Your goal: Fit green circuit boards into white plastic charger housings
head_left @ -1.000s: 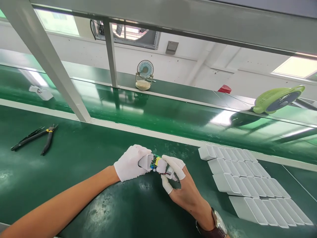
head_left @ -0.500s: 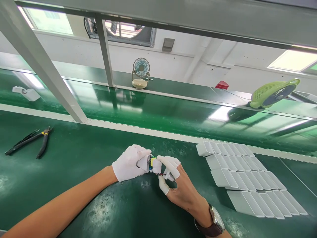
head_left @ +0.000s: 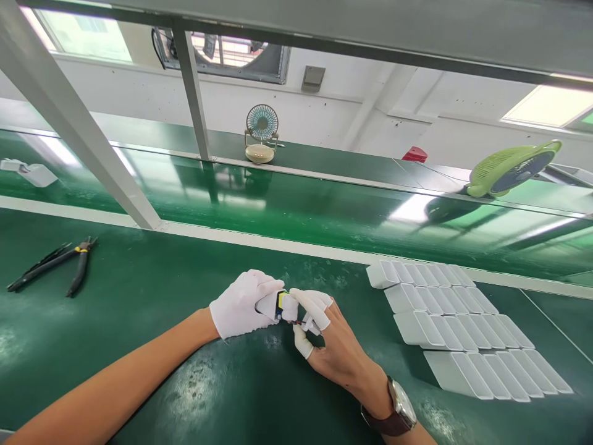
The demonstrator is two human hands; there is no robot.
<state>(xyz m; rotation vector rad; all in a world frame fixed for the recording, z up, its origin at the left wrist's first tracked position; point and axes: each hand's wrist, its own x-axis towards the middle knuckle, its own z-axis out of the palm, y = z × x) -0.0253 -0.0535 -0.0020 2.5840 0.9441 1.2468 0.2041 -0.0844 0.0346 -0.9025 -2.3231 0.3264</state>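
Note:
My left hand point(head_left: 245, 304), in a white glove, is closed around a small white plastic housing point(head_left: 265, 306) whose open end faces right. Partly inside that end is a circuit board point(head_left: 281, 301) with a yellow-wrapped component and a white block point(head_left: 290, 307). My right hand point(head_left: 319, 327), with white finger cots, presses on the block's outer end with fingers and thumb. Thin red and dark wires run from the board to a white piece point(head_left: 310, 324) under the right fingers; its kind is partly hidden.
Rows of white plastic housings point(head_left: 445, 327) stand on the green bench at right. Black-handled pliers point(head_left: 76, 266) and dark tweezers point(head_left: 49, 259) lie at left. Behind a pale rail runs a green belt point(head_left: 296, 204) carrying a white part point(head_left: 34, 173). Two fans point(head_left: 262, 127) stand beyond.
The right hand has moved slightly left, and the circuit board sits deeper in the housing. On the belt, the white part has shifted left. The left hand has barely moved.

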